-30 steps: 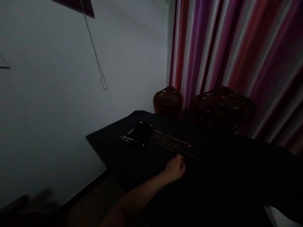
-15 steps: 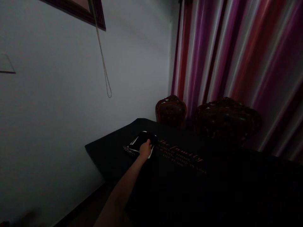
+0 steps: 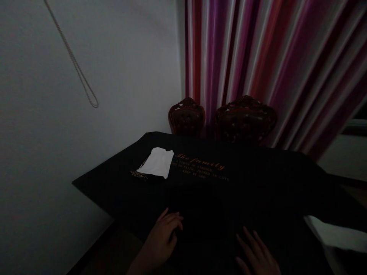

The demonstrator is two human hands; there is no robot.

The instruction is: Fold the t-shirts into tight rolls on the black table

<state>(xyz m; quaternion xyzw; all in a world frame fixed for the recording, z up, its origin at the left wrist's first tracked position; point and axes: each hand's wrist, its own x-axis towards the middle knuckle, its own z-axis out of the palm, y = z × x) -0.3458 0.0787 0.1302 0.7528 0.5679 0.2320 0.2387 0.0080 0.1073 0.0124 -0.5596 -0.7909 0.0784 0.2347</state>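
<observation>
My left hand is low over the near part of the black-covered table, palm down, its fingers loosely bent and apart from the thumb. My right hand is at the bottom edge with its fingers spread. Between and ahead of them lies a very dark patch, perhaps black cloth; its outline is lost in the dark. Farther off, a folded white cloth rests on top of a dark patterned piece. Neither hand touches that pile.
Another white cloth lies at the right, partly out of view. Two carved chairs stand behind the table, before a striped curtain. A beaded cord hangs on the left wall. Gold lettering marks the table cover.
My left hand has left the pile and drawn back toward me. The black piece on top of the pile is gone, baring the white cloth. My right hand has come into view.
</observation>
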